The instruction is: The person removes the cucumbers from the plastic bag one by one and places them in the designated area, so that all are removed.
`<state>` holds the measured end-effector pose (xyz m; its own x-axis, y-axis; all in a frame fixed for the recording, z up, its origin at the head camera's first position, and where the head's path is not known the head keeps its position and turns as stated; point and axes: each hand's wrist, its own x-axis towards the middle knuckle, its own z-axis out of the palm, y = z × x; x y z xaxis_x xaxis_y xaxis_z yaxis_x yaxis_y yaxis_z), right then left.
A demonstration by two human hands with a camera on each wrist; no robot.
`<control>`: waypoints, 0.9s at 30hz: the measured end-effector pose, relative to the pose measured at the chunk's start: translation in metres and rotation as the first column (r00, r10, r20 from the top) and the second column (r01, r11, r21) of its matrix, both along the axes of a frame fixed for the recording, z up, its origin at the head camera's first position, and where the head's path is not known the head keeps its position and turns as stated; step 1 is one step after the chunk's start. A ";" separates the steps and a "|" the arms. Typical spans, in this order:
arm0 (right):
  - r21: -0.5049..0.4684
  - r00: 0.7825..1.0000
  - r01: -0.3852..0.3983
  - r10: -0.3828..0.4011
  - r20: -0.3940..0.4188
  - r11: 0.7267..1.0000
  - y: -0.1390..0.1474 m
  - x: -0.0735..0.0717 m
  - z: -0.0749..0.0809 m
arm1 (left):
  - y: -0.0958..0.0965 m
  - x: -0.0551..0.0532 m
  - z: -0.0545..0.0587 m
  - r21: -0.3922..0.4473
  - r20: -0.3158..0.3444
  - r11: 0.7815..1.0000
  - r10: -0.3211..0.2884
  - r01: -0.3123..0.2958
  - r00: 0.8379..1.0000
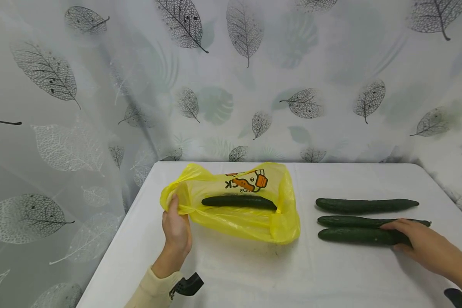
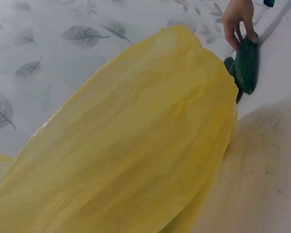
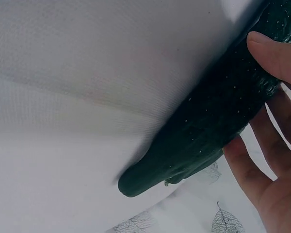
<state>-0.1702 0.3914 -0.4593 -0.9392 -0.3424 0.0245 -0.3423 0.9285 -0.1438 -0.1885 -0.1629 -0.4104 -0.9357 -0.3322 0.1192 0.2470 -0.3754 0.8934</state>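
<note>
A yellow plastic bag [image 1: 238,226] lies on its side with its mouth facing me, and a cucumber [image 1: 238,202] is inside it. My left hand [image 1: 177,231] grips the bag's edge at its left end; in the left wrist view the bag hides those fingers. On the right lie three more cucumbers, roughly parallel: a far one [image 1: 365,205], a middle one [image 1: 354,221] and a near one [image 1: 358,236]. My right hand [image 1: 423,244] grips the near cucumber by its right part. The right wrist view shows thumb and fingers on either side of this cucumber [image 3: 203,126].
A white cloth [image 1: 250,273] covers the table. Behind it and at the left hangs a pale curtain [image 1: 323,60] printed with leaves. A black strap device [image 1: 188,284] sits on my left wrist. Small dark specks lie on the cloth in front of the bag.
</note>
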 end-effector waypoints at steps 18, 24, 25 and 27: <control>-0.125 0.997 -0.007 -0.003 -0.082 0.992 -0.057 -0.003 0.051 | 0.003 0.001 0.000 0.015 0.021 1.000 0.006 -0.006 1.000; -0.176 0.971 -0.129 0.088 -0.223 0.976 -0.116 -0.009 0.087 | 0.002 0.002 -0.001 0.002 0.044 1.000 -0.015 0.014 0.999; -0.179 0.969 -0.140 0.097 -0.229 0.974 -0.126 -0.010 0.093 | 0.002 0.003 -0.001 0.001 0.048 1.000 -0.017 0.017 0.999; -0.188 0.963 -0.168 0.121 -0.240 0.968 -0.147 -0.012 0.103 | 0.002 0.004 -0.001 0.003 0.052 1.000 -0.021 0.021 0.998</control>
